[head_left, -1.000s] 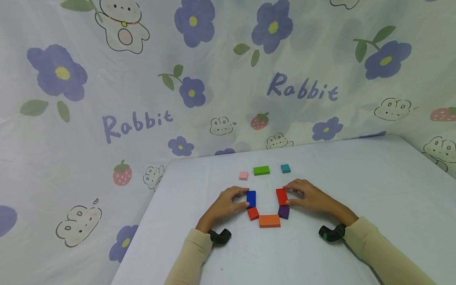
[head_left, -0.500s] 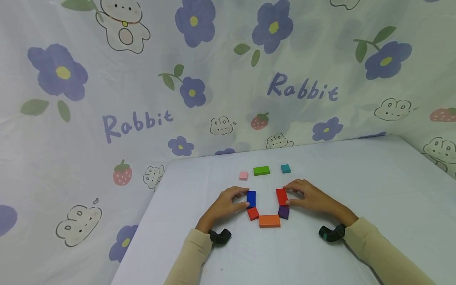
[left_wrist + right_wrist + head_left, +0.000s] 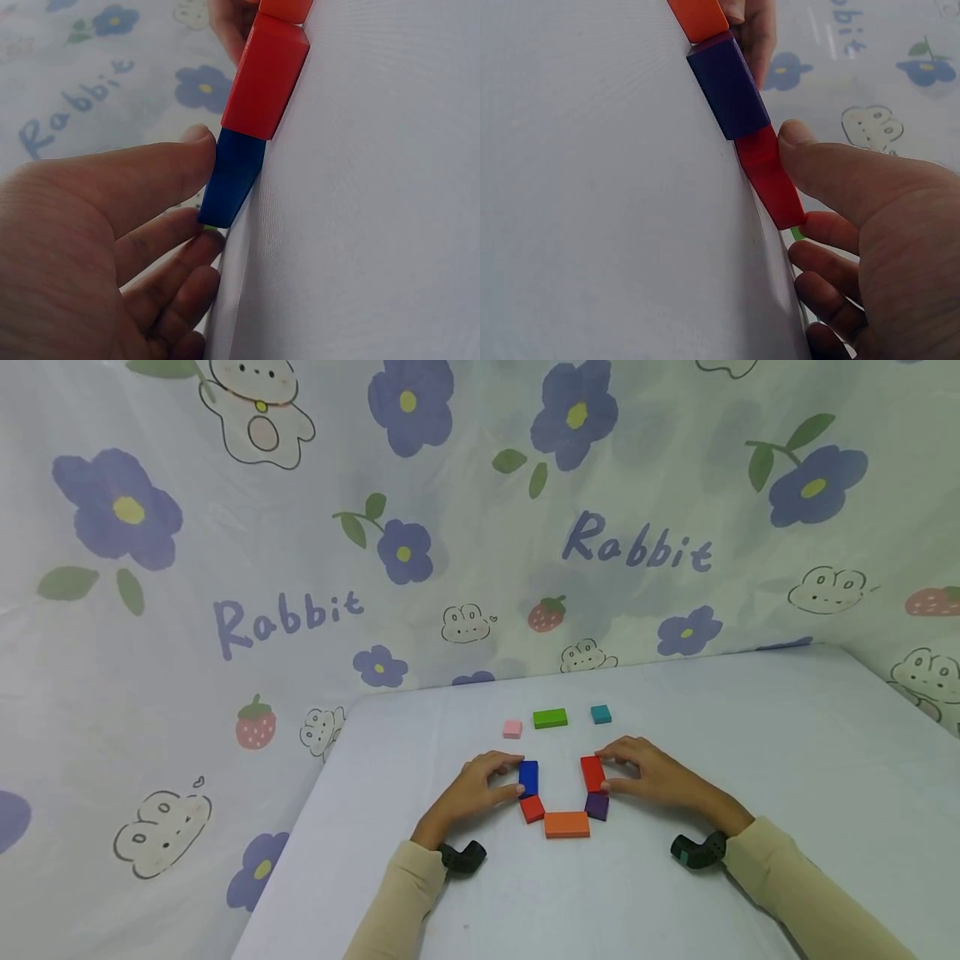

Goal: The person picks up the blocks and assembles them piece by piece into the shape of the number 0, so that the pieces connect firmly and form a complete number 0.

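My left hand point(image 3: 471, 787) pinches a long blue block point(image 3: 528, 778) between thumb and index finger, at its two ends. Opposite it, my right hand point(image 3: 654, 772) holds a long red block point(image 3: 592, 774) the same way. Below the blue block sits a small red block point(image 3: 532, 810), touching it in the left wrist view. A dark purple block point(image 3: 597, 807) meets the near end of the long red block. Between these two small blocks lies a long orange block point(image 3: 567, 825), so the pieces form a U on the white table.
Beyond the hands, a pink block point(image 3: 512, 729), a green block point(image 3: 551, 718) and a teal block point(image 3: 601, 714) lie in a loose row. A patterned curtain point(image 3: 480, 527) hangs behind the table point(image 3: 787, 718). Each wrist wears a black device point(image 3: 463, 858).
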A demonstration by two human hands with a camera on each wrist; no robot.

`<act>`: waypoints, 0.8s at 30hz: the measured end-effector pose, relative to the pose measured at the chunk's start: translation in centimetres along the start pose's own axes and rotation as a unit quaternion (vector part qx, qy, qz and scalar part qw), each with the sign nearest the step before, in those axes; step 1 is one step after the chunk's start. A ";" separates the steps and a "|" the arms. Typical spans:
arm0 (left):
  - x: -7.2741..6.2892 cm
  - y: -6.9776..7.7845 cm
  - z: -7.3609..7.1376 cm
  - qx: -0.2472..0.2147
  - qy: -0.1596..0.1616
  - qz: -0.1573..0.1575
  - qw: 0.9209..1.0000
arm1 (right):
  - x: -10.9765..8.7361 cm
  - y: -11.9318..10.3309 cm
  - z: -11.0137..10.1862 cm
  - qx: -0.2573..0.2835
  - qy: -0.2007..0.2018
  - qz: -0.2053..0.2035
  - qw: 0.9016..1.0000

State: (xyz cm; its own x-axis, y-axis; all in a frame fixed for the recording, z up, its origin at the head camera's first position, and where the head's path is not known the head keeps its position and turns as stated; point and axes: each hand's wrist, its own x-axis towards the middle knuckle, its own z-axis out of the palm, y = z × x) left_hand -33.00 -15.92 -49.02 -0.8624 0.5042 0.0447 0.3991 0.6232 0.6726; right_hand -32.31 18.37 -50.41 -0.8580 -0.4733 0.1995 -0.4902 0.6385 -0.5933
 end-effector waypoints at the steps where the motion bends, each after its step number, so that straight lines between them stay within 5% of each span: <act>1: 0.0 0.0 0.0 0.000 0.000 -0.001 1.000 | 0.0 0.0 0.0 0.000 0.000 0.000 1.000; 17: 0.2 0.1 -0.2 -0.006 0.005 0.001 1.000 | 0.2 0.0 -0.1 0.001 -0.002 0.005 1.000; 24: 0.3 -0.3 0.0 -0.049 0.064 -0.027 0.996 | 0.2 -0.2 -0.1 0.008 -0.006 0.011 1.000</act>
State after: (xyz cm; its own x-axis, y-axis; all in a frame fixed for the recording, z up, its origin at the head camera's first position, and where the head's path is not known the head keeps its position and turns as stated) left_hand -33.36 -16.00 -49.19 -0.9170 0.3873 0.0955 0.3238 0.5829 0.7452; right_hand -32.38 18.22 -50.22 -0.8667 -0.4666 0.1764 -0.4684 0.6396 -0.6096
